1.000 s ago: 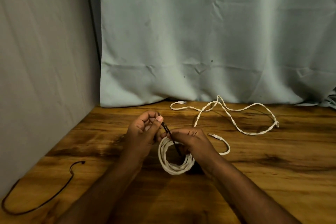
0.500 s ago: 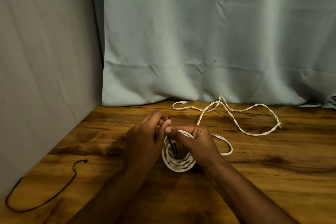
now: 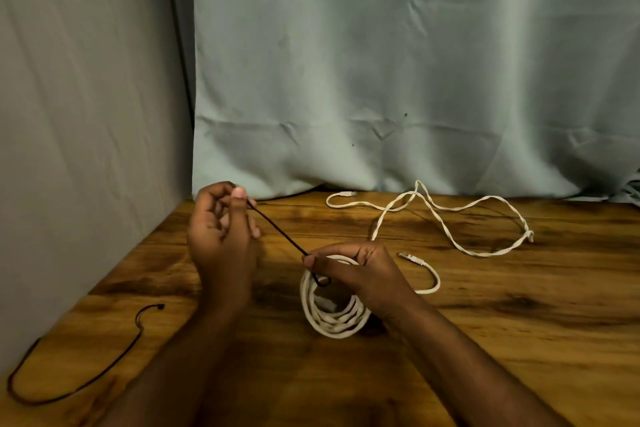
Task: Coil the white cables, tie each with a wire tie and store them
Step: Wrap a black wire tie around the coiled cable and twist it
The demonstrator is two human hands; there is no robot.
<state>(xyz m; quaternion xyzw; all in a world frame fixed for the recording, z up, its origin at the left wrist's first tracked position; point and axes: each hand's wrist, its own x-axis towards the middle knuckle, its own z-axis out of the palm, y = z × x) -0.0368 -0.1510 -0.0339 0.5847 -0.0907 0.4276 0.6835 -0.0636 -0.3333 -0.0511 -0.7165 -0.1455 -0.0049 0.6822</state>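
Bench (image 3: pixel 519 357) open at 4-5 o'clock; loose white cable (image 3: pixel 446 229) blocks 1-2 o'clock, black wire tie (image 3: pixel 104 374) at 8, curtain (image 3: pixel 381 80) walls 12.

A coiled cable (image 3: pixel 332 315) is set on the table (image 3: pixel 519 340), near its middle. A loose cable (image 3: pixel 446 218) is laid behind it to the right, before the curtain (image 3: pixel 381 80). A wire tie (image 3: pixel 79 378) is placed far left.

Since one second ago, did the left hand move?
Yes. The left hand pulled the wire tie up and away from the coiled cable, toward the curtain.
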